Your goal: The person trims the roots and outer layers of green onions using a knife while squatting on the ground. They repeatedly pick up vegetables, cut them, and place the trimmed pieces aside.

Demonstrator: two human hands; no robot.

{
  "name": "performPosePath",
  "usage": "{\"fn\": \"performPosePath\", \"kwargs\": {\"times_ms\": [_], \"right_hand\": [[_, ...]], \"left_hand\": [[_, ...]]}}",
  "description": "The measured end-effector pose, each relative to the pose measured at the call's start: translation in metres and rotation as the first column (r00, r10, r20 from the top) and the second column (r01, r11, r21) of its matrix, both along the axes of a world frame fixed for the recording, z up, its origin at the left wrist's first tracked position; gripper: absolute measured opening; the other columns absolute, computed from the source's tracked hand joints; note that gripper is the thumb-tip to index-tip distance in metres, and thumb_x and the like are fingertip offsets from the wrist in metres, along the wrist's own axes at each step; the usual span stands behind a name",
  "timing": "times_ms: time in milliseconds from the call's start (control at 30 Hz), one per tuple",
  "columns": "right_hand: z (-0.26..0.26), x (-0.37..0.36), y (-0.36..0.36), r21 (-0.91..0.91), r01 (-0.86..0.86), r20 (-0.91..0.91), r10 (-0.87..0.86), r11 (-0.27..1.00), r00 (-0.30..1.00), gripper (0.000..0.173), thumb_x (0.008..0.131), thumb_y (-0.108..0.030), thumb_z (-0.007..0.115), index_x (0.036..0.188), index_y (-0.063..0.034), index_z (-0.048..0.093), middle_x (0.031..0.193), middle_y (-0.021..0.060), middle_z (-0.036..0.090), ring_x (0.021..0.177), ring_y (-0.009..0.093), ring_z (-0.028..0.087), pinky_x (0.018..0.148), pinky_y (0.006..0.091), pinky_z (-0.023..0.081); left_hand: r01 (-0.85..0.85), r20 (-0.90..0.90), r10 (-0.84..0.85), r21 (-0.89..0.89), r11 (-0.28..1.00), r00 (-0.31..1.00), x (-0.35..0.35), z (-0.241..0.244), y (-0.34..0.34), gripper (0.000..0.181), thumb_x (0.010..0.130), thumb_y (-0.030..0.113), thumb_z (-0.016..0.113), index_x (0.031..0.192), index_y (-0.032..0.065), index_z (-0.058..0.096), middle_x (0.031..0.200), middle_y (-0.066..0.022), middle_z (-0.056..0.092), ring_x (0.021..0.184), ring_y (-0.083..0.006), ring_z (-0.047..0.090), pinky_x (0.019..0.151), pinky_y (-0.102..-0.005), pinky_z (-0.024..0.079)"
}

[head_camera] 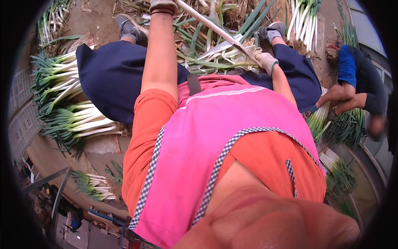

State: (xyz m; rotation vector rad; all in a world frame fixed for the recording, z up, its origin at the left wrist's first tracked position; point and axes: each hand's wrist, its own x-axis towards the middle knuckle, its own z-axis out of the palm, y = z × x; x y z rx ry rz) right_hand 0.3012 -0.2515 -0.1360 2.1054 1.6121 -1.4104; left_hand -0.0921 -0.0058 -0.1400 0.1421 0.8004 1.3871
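My left hand [163, 5], in a pale work glove, is partly cut off by the top of the view. It holds a long white-stalked green onion [208, 22], which slants down to the right. Closed around that onion's lower end is my gloved right hand [268, 62]; a brownish strip of outer skin [247, 53] runs into its fingers. The fingertips and exact grip are hidden. Peeled leaves and dry skins [214, 59] lie heaped between my feet, below the onion.
Trimmed green onions lie in bunches at my left [90, 119] and front right [303, 25]. My shoes [132, 29] flank the heap. A person [357, 71] bends over more onions [345, 127] at right. A metal frame [60, 190] stands behind left.
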Motion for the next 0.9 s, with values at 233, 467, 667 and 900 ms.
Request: {"fn": "performPosePath", "kwargs": {"times_ms": [233, 467, 667, 900], "right_hand": [[0.101, -0.125, 0.029, 0.803, -0.049, 0.026, 0.048, 0.595, 0.999, 0.07, 0.083, -0.057, 0.063, 0.131, -0.0079, 0.054, 0.121, 0.0182, 0.063, 0.11, 0.036, 0.06, 0.096, 0.0435, 0.046], [0.057, -0.179, 0.048, 0.88, -0.028, -0.016, 0.088, 0.474, 0.996, 0.035, 0.091, -0.029, 0.063, 0.119, -0.0089, 0.059, 0.078, 0.0091, 0.064, 0.058, 0.025, 0.061, 0.051, 0.0376, 0.048], [0.123, -0.171, 0.048, -0.503, 0.435, -0.678, -0.653, 0.747, 0.336, 0.035, 0.093, -0.039, 0.061, 0.109, -0.0077, 0.061, 0.059, -0.0025, 0.043, 0.043, 0.007, 0.034, 0.039, 0.0235, 0.026], [0.122, -0.167, 0.028, -0.42, 0.515, -0.57, -0.659, 0.747, 0.491, 0.027, 0.088, -0.028, 0.066, 0.106, -0.0088, 0.059, 0.058, -0.004, 0.041, 0.039, 0.006, 0.033, 0.034, 0.0241, 0.021]], "left_hand": [[-0.185, -0.035, 0.185, 0.017, 0.983, 0.982, 0.016, 0.03, -0.001, 0.035, 0.097, 0.036, 0.054, 0.069, 0.0191, 0.044, 0.052, 0.0048, 0.035, 0.038, -0.0114, 0.034, 0.036, -0.029, 0.031], [-0.172, -0.109, 0.154, -0.188, 0.967, 0.982, 0.085, 0.124, -0.054, 0.031, 0.09, 0.027, 0.069, 0.078, 0.0105, 0.045, 0.051, 0.0026, 0.039, 0.037, -0.0105, 0.036, 0.034, -0.0269, 0.029], [0.297, 0.516, -0.336, 0.161, 0.941, 0.788, 0.082, 0.033, -0.045, 0.048, 0.092, 0.048, 0.06, 0.06, 0.0161, 0.043, 0.047, 0.0085, 0.029, 0.037, -0.0079, 0.027, 0.038, -0.0255, 0.024], [0.249, 0.22, -0.233, -0.045, 0.967, 0.947, 0.106, 0.033, -0.061, 0.04, 0.089, 0.043, 0.067, 0.073, 0.0152, 0.043, 0.05, 0.0046, 0.034, 0.039, -0.0112, 0.036, 0.038, -0.0277, 0.029]]}}
